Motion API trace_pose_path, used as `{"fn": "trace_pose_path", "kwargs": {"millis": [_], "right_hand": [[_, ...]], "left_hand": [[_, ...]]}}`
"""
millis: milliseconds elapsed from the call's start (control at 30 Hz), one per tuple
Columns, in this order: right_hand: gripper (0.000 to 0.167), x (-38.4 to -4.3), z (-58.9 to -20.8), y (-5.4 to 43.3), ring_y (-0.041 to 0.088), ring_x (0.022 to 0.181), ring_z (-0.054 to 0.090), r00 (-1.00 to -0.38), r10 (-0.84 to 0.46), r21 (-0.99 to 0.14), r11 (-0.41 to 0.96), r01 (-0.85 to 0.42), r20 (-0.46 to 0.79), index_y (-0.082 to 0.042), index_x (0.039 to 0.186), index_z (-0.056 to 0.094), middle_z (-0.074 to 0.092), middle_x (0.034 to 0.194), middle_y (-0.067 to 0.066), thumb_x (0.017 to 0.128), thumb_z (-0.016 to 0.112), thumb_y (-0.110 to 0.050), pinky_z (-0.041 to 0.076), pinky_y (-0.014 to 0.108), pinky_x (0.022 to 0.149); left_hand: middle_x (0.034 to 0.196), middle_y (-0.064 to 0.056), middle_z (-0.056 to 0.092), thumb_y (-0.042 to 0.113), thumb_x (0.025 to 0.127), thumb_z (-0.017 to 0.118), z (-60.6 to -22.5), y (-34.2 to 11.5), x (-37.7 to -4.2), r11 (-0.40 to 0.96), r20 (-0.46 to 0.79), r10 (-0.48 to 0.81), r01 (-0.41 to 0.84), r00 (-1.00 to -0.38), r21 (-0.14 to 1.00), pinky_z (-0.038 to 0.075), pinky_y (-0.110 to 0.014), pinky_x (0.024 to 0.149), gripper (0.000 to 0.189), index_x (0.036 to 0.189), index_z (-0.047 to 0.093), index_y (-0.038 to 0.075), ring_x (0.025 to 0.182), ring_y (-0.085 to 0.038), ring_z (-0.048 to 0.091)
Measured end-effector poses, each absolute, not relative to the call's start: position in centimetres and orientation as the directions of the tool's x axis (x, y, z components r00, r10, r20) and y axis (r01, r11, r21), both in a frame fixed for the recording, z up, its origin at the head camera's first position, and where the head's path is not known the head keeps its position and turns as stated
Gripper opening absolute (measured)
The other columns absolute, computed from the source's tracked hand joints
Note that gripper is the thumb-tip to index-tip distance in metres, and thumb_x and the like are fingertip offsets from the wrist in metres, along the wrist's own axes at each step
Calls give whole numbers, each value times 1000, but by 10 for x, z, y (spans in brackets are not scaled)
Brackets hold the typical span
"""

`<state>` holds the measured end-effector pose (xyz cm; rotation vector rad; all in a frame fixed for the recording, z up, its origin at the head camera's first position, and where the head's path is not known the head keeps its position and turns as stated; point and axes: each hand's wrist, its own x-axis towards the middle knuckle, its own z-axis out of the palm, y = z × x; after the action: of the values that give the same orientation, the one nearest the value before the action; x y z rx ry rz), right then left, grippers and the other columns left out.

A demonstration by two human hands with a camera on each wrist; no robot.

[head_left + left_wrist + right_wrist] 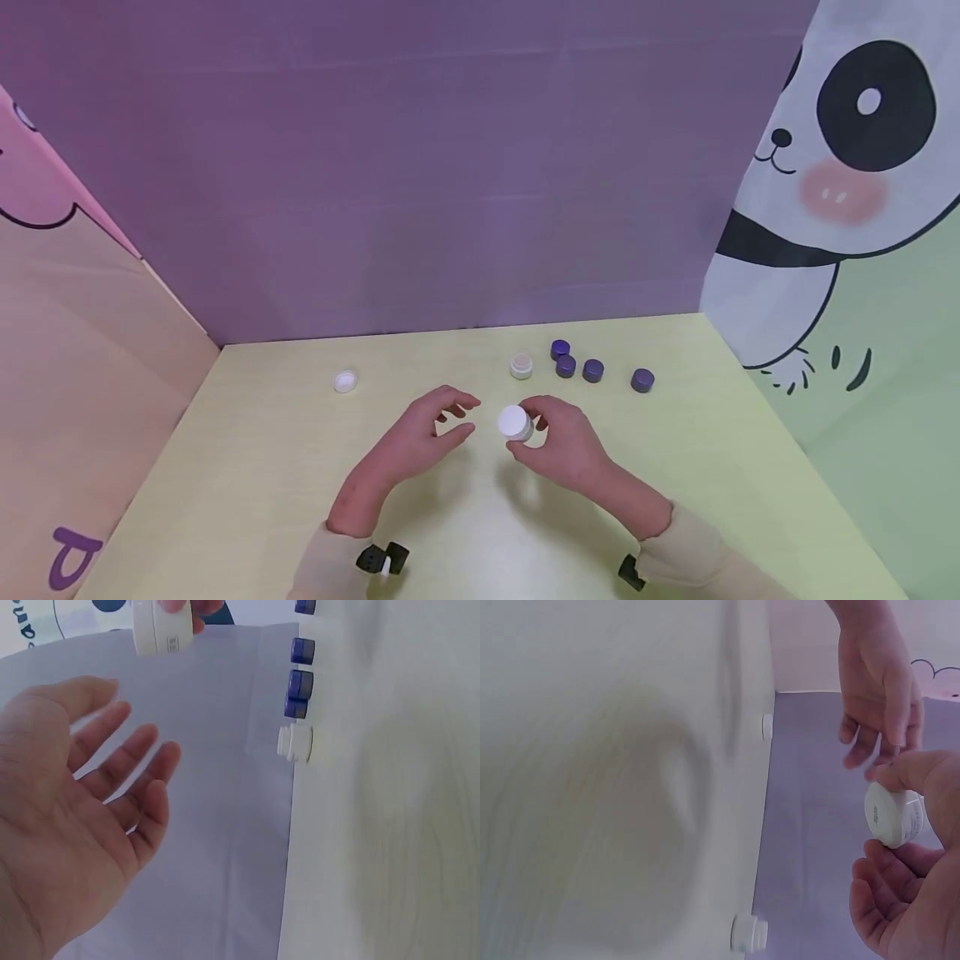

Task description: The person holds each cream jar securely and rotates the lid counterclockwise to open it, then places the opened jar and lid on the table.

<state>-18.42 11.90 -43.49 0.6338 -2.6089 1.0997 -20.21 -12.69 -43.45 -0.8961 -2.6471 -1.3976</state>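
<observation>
A: Lidded white jar (514,422): where, and how held?

B: Raised above the desk (247,467), in front of the person. Right hand (561,443) pinches its sides between thumb and fingers. Left hand (431,425) just beside it, apart; fingers loosely spread, thumb away, nothing held.

A: Progress?

B: Held jar reads as closed. Second white jar (521,366) stands upright on the desk beyond, narrower neck bare in the left wrist view: no lid on. A loose white lid (345,381) lies well apart at the left. Judgement: one jar closed, one uncovered, lid and second jar not joined. Whether the held jar's lid is finished with or due to be turned, cannot tell.

A: Farther out?

B: Four small purple cylinders (593,371) right of the second jar, two touching or nearly so. Caps or little pots: undetermined.

A: Writing?

B: Small label (172,645) on the held jar's side, fine print on a flat face; illegible, no brand. Left wall panel: large purple letter (75,558), like a tipped "P". Dark lettering (24,622) in the left wrist view, cut off.
</observation>
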Motion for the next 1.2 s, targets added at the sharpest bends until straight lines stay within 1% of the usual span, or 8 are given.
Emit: {"fn": "trace_pose_path", "kwargs": {"millis": [167,367,500,667,800,933,1100,1200], "right_hand": [[39,-177,-439,109,9,79,58,-858,-319,-606,610,-511,403,-11,101,68,64,92,-7,68,87,-15,50,26,68],[38,-176,-442,100,7,79,57,-849,-337,-586,616,-526,407,-13,102,68,63,90,-10,69,86,-20,49,23,68],[38,-176,-439,95,4,80,55,-840,-351,-587,603,-540,413,-15,104,70,63,90,-11,70,86,-20,49,23,69],[38,-176,-433,89,4,78,54,-843,-350,-601,592,-537,408,-17,103,70,60,89,-13,69,87,-21,49,23,69],[37,-179,-430,83,5,82,56,-850,-358,-632,569,-527,387,-17,103,69,61,92,-13,70,86,-20,50,27,71],[35,-183,-429,75,6,87,59,-857,-382,-684,522,-510,347,-15,106,68,66,97,-12,76,83,-24,52,33,72],[32,-183,-427,69,13,82,62,-859,-384,-686,523,-505,339,-15,103,68,65,91,-14,77,82,-29,52,31,72],[32,-181,-425,67,14,81,60,-863,-377,-662,556,-502,337,-17,102,68,64,90,-15,77,83,-29,50,28,71]], "left_hand": [[115,16,59,29,84,78,-431,-122,-196,412,309,496,533,-812,739,47,-41,84,43,123,61,25,100,-13,59],[115,18,60,25,79,83,-425,-122,-191,436,282,530,543,-799,718,46,-39,86,51,126,62,21,99,-10,59],[111,21,61,23,80,82,-423,-123,-189,485,266,527,543,-807,686,47,-36,83,48,124,64,20,95,-9,59],[108,25,60,27,82,79,-423,-125,-187,506,255,530,543,-809,671,47,-30,78,40,120,64,28,93,-12,59],[104,23,60,25,84,78,-422,-128,-187,502,266,535,554,-802,664,49,-31,77,35,114,62,29,89,-11,58],[95,20,59,23,86,76,-421,-135,-185,534,248,511,531,-823,658,49,-33,75,31,112,60,28,85,-10,57],[86,16,59,41,89,70,-416,-140,-181,621,198,468,480,-861,620,46,-28,67,24,106,59,28,80,-9,55],[84,13,59,60,86,63,-413,-141,-179,697,172,427,444,-888,563,44,-27,65,33,99,60,30,76,-9,54]]}}
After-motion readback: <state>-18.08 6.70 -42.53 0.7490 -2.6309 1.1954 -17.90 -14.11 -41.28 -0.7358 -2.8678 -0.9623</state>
